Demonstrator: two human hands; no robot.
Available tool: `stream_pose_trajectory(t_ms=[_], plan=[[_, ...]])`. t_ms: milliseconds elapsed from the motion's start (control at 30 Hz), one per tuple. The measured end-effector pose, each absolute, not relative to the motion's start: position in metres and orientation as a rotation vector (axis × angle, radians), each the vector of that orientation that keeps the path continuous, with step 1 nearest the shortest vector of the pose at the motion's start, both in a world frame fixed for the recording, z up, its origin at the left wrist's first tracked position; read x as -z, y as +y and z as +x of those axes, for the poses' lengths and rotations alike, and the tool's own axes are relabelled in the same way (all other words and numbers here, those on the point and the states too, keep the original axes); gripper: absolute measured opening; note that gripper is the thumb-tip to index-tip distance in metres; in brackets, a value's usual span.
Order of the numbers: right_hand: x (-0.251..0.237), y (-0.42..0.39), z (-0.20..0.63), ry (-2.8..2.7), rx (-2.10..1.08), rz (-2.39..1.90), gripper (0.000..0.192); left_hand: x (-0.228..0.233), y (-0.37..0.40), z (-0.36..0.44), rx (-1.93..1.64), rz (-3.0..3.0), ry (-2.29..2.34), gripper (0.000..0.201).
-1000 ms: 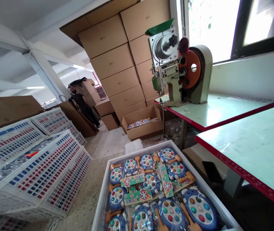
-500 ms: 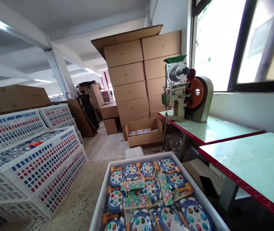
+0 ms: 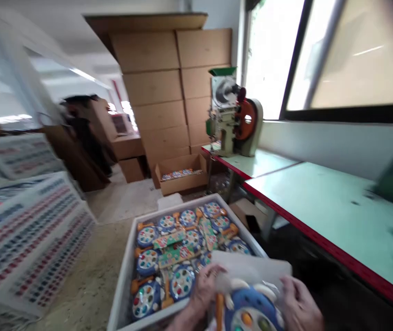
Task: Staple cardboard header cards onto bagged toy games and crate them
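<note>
Both of my hands have come into view at the bottom edge. My left hand (image 3: pixel 201 294) and my right hand (image 3: pixel 299 305) grip a blue round toy (image 3: pixel 251 312) with coloured buttons, wrapped in a clear plastic bag (image 3: pixel 251 269). The toy is held just above the near right corner of a white crate (image 3: pixel 123 285). That crate is filled with several more bagged blue toys (image 3: pixel 179 280) and green cards (image 3: pixel 172 253). The picture is blurred by motion.
A pale green table with a red edge (image 3: pixel 320 207) runs along the right under a window. A riveting machine (image 3: pixel 232 117) stands on its far end. Stacked white crates (image 3: pixel 20 230) stand at left. Cardboard boxes (image 3: pixel 162 92) are piled at the back; a person (image 3: pixel 86 133) stands beyond.
The view has swung right and down. My two hands, out of view before, now hold a bagged blue toy over the crate's near right corner.
</note>
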State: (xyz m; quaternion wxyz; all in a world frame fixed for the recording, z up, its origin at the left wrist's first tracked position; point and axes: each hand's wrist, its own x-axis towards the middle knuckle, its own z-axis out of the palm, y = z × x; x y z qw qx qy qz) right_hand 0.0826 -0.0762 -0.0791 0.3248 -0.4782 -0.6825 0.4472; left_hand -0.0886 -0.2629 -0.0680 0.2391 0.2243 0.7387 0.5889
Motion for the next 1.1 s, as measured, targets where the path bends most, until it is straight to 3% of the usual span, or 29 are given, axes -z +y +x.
stream_pose_trajectory(t_ms=[167,433,567,733,900,1100], plan=[[0.076,-0.062,0.091,-1.681,-1.201,-1.093,0.052,0.069,-0.232,-0.109,-1.715,0.678,1.827,0.035],[0.087,-0.031,0.119,-1.568,-1.070,-1.005,0.039,0.045,-0.188,-0.131,-1.546,0.825,1.446,0.055],[0.088,-0.022,0.129,-1.567,-1.225,-1.039,0.041,0.040,-0.174,-0.131,-1.514,0.828,1.362,0.059],[0.089,-0.024,0.134,-1.504,-1.254,-1.109,0.044,0.055,-0.166,-0.118,-1.671,0.553,1.426,0.085],[0.095,-0.025,0.137,-1.414,-1.314,-1.096,0.042,0.065,-0.165,-0.108,-1.610,0.401,1.465,0.056],[0.100,-0.019,0.142,-1.331,-1.383,-1.066,0.041,0.045,-0.156,-0.110,-1.646,0.473,1.458,0.051]])
